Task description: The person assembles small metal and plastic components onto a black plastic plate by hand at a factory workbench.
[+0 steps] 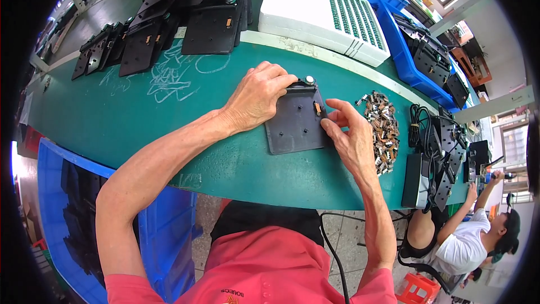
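Note:
A black plastic panel (pixel 293 132) lies on the green tabletop in front of me, with small posts on its face. A round silver-topped part (pixel 309 80) sits at its far edge, and a small brown-and-metal slide switch (pixel 318 109) near its right edge. My left hand (pixel 256 97) is closed on the panel's far left corner, fingers bent around the raised edge. At the right edge is my right hand (pixel 351 135), thumb and forefinger apart beside the switch, the thumb touching the panel's side. Nothing shows between those fingers.
Right of my hand lies a heap of small switches (pixel 383 129). Stacked black panels (pixel 208 29) and a white foam tray (pixel 292 8) of green parts stand behind. Blue bins (pixel 408 59) flank the table. Cabled black units (pixel 419 174) lie right, near a seated person (pixel 464 250).

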A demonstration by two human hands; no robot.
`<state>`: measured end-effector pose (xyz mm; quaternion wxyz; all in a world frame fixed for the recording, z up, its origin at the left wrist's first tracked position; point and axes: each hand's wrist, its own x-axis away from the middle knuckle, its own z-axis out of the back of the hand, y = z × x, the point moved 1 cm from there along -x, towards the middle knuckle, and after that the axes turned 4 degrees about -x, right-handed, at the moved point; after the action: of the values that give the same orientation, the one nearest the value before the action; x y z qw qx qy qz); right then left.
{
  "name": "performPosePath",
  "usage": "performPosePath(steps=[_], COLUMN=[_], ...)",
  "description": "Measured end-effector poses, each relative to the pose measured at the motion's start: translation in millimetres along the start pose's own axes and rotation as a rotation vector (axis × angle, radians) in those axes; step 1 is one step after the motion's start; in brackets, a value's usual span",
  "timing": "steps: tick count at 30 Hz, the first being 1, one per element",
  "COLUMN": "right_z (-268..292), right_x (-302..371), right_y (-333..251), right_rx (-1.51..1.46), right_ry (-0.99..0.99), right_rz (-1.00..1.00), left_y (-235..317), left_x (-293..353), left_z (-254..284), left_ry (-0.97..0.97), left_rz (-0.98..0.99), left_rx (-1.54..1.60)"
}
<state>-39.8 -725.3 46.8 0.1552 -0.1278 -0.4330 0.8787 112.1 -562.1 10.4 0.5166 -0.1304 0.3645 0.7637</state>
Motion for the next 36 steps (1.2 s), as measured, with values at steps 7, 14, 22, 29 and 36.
performPosePath(steps=[7,14,22,29,36], right_z=[12,8,32,84,175], right_x=[10,16,40,99,169], right_y=[3,11,16,9,8], right_rx=[-0.435,-0.751,-0.79,-0.835,-0.673], right_ry=[-0.116,-0.147,-0.051,0.058,0.437], right_rz=[-0.291,-0.371,-0.352,-0.338,-0.256], left_y=[0,1,10,3,0], left_x=[0,-2,-10,-6,-2], left_z=[3,9,11,13,16], left_ry=[0.001,-0.011,0.046,0.004,-0.012], left_rz=[-0.001,-0.028,0.018,0.15,0.157], left_rx=[0.007,0.036,0.087,0.184,0.159])
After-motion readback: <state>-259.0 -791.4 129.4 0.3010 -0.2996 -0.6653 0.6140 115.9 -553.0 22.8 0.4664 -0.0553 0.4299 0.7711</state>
